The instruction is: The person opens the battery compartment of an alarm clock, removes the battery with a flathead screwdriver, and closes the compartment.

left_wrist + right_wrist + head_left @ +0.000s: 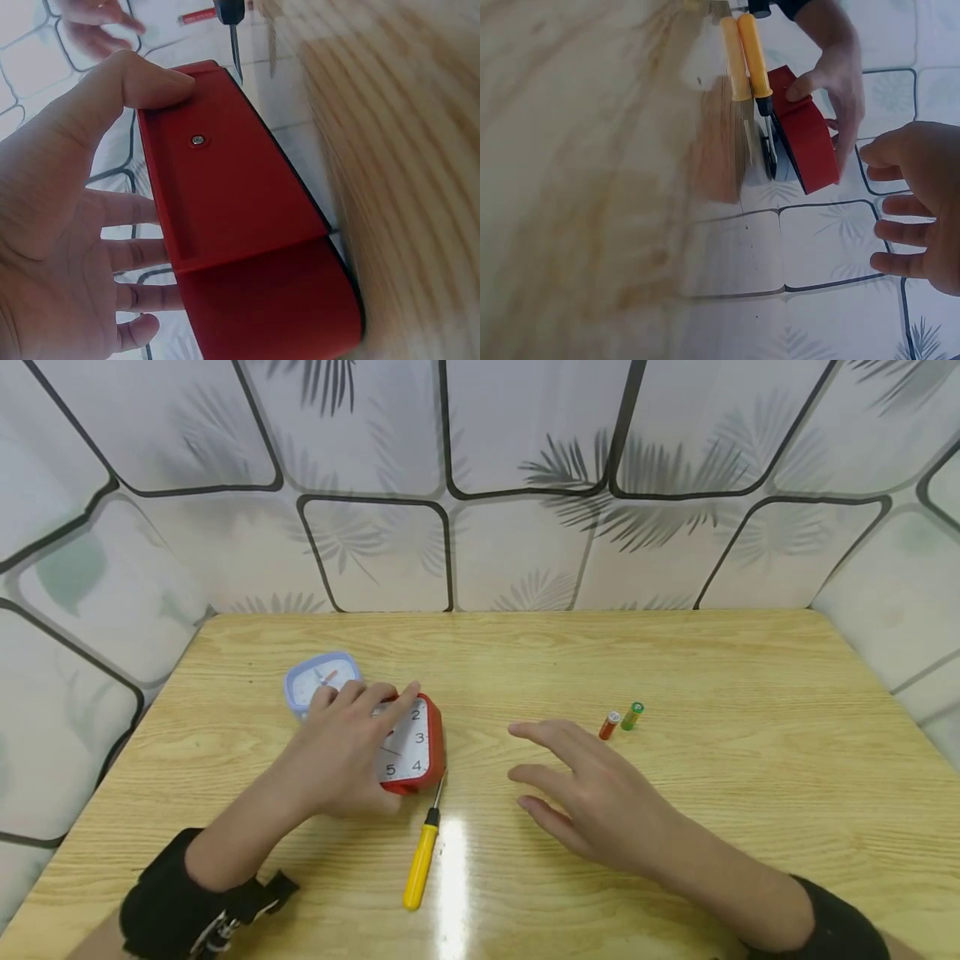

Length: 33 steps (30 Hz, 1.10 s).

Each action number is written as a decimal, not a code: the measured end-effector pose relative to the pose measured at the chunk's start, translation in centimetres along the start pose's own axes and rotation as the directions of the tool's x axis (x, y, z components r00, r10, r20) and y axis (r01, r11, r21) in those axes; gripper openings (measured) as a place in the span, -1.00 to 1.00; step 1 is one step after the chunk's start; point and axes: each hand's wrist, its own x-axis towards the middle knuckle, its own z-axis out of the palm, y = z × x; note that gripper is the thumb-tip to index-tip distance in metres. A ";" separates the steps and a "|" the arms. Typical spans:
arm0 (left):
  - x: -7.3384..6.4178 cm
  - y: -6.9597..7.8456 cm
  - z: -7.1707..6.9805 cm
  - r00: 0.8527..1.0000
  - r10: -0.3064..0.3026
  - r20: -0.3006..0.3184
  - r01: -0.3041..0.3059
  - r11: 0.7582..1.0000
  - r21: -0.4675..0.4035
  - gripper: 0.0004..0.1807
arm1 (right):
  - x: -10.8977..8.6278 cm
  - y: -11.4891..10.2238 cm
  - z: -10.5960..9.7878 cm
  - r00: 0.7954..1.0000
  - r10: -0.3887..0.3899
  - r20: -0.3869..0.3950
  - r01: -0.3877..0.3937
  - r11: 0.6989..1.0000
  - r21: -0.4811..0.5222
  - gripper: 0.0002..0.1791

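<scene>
My left hand grips a red alarm clock with a white dial, fingers over its top and thumb on the near side. In the left wrist view, the thumb presses the clock's red casing near a small screw. Close by the clock lies a screwdriver with a yellow handle, its tip beside the casing. My right hand hovers right of the clock, fingers spread and loosely bent, holding nothing. The right wrist view shows those fingers apart from the clock.
A light-blue clock lies behind my left hand, partly covered by it. Beyond my right hand are a red battery and a green battery on the wooden table. A patterned wall borders the table's far edge.
</scene>
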 end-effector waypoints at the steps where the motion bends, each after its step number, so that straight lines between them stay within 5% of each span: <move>1: 0.0 -0.1 0.0 1.000 0.001 -0.001 -0.001 1.000 0.006 0.23 | -0.1 0.1 0.0 1.000 0.010 0.019 -0.010 1.000 -0.009 -0.79; 14: 0.0 -1.3 0.1 0.996 0.002 0.087 -0.006 0.999 0.038 0.19 | -0.6 0.5 0.4 0.967 0.126 0.221 -0.102 0.988 -0.115 -0.52; 22: -0.2 -1.6 0.3 0.992 0.000 0.124 -0.007 0.999 0.051 0.17 | -1.0 0.7 0.7 0.876 0.195 0.442 -0.149 0.979 -0.138 -0.28; 28: -0.5 -1.7 0.3 0.990 -0.005 0.140 0.001 1.000 0.028 0.16 | -1.5 0.7 0.7 0.823 0.215 0.526 -0.189 0.977 -0.102 -0.15; 33: -0.7 -1.2 0.3 0.990 0.055 0.132 -0.040 0.993 -0.111 0.18 | -2.2 0.7 0.7 0.793 0.212 0.571 -0.209 0.975 -0.071 -0.11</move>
